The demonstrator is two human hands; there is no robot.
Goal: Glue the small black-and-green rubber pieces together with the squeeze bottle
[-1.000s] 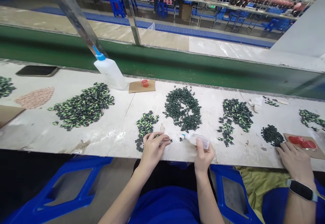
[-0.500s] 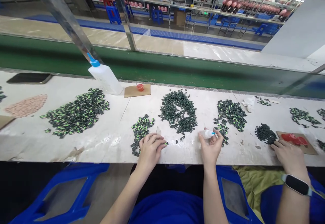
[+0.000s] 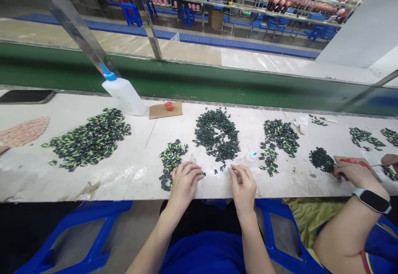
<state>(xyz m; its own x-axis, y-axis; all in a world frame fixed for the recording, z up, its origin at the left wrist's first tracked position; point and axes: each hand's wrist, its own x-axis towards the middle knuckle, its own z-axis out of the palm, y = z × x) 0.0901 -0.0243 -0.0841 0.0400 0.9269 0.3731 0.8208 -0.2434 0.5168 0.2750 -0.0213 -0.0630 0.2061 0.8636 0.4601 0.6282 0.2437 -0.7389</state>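
Head view, looking down on a long white worktable [image 3: 102,174]. Left hand [image 3: 184,181] resting at the near edge, fingers curled and pinching one small dark green plastic piece with a bright green tip [image 3: 202,175]. Right hand [image 3: 243,184] flat beside it, fingers loosely spread, holding nothing; small clear glue bottle with a blue nozzle [image 3: 251,157] lying just beyond its fingertips.

Judged by the piles: a small heap of green-tipped pieces [image 3: 171,160] just left of the left hand looks like finished work, while a far larger ring-shaped heap of plain dark green pieces [image 3: 217,135] straight ahead looks untouched, so most seems left to do. Another broad heap of green-tipped pieces [image 3: 88,138] further left; a pinkish heap [image 3: 23,131] at the far left.

Also on the table: a big white squeeze bottle with a blue cap [image 3: 122,93], a cardboard scrap bearing a small red cup [image 3: 168,106]. At right, a co-worker's hand [image 3: 354,173] and wrist with a dark smartwatch [image 3: 371,200]. Beyond, a green conveyor belt [image 3: 199,81], metal racks, blue stools.
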